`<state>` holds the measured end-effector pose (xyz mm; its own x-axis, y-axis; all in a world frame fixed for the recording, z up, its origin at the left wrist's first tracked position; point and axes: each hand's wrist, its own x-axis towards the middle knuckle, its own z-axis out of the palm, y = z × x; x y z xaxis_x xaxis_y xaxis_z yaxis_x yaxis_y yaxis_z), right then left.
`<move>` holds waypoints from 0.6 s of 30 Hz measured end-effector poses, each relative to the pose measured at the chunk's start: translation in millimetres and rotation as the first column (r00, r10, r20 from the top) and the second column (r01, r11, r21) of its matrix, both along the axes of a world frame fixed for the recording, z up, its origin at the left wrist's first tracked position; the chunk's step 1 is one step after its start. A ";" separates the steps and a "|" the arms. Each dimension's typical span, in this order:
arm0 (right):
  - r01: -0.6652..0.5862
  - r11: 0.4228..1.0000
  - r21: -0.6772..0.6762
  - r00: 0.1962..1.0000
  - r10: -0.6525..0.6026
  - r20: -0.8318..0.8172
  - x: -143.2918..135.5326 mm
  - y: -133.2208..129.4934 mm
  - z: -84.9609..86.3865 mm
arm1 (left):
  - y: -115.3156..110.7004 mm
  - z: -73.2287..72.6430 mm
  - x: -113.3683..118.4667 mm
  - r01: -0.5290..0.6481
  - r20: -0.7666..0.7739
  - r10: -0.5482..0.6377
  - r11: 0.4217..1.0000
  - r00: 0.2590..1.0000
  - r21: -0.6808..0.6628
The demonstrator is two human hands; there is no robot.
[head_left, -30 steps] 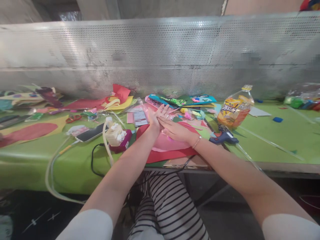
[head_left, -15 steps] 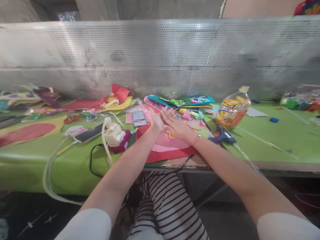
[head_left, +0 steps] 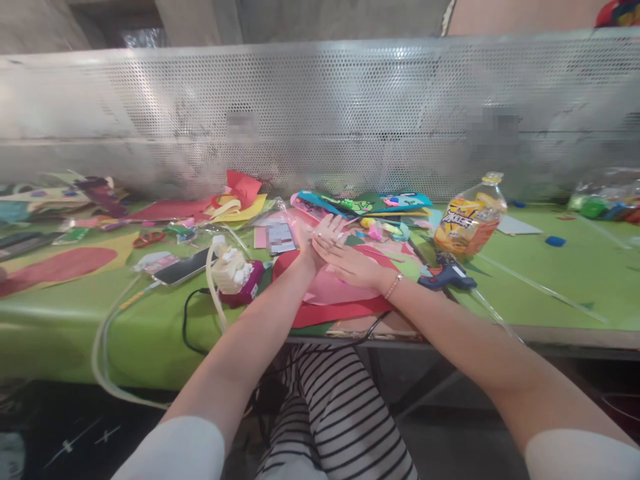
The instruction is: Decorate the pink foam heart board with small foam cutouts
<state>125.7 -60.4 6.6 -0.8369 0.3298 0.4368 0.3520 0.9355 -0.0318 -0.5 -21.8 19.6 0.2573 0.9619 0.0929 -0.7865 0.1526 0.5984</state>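
My left hand [head_left: 311, 241] is palm up, its fingers stretched out and pointing away from me. Across that palm lies my right hand [head_left: 354, 265], flat with straight fingers, a bracelet at the wrist. The palms are against each other, and anything between them is hidden. Below both hands are pink paper [head_left: 325, 288] and a red sheet [head_left: 345, 311]. Beyond them lies a blue and green decorated piece [head_left: 350, 202], with small yellow and pink bits [head_left: 376, 231] in front of it. A dark blue glue gun [head_left: 450, 274] rests to the right of my right hand.
An orange snack-labelled bottle [head_left: 470, 220] stands at the right. On the left are a power adapter [head_left: 235, 270] with cables, a phone [head_left: 183, 265], red scissors [head_left: 149, 239] and yellow paper [head_left: 131, 244]. A perforated metal panel [head_left: 320, 120] runs behind the green table [head_left: 550, 280].
My right hand has slid left and slightly towards me over the left palm. A small yellow piece seen on the pink paper is now covered. The view has shifted slightly.
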 end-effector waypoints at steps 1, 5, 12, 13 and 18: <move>0.021 1.000 0.021 1.000 -0.021 0.008 1.0 1.7 -0.1 | -0.7 -0.4 2.7 0.017 0.015 -0.017 1.000 1.000 0.016; 0.193 0.976 0.104 0.981 -0.190 -0.031 8.5 13.2 -0.1 | -5.0 -0.3 12.9 0.064 0.008 -0.064 0.998 0.998 0.025; 0.227 0.968 0.104 0.973 -0.221 -0.063 10.2 12.4 -1.2 | -10.4 5.9 9.8 0.053 0.006 -0.053 0.998 0.999 -0.044; 0.180 0.979 0.097 0.983 -0.177 -0.041 8.6 9.2 -1.1 | -10.4 6.4 8.1 0.053 0.012 -0.052 0.997 0.999 -0.049; 0.048 0.998 0.050 0.999 -0.048 0.004 5.1 5.8 -0.5 | -8.2 5.3 5.9 0.050 -0.004 -0.050 0.997 0.999 -0.051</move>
